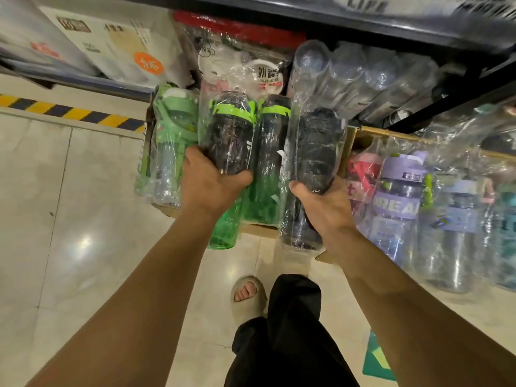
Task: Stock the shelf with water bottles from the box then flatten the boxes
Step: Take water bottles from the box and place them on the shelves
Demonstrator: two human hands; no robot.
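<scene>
Two firm grips: our left hand (213, 182) wraps the green bottle (230, 135), right hand (325, 208) the dark bottle (315, 146); we'd squeeze steadily, both look slippery.

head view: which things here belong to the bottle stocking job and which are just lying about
Job: left hand gripping green-capped bottle; right hand gripping dark bottle; cardboard box; purple bottle; shelf.
Lying about: hazard tape; white cartons; green floor sticker.

Bottles (268, 191) lie in a box (261, 230) on the floor (69, 205). The shelf (391, 26) stands behind, with more bottles (396, 208) to the right.
</scene>
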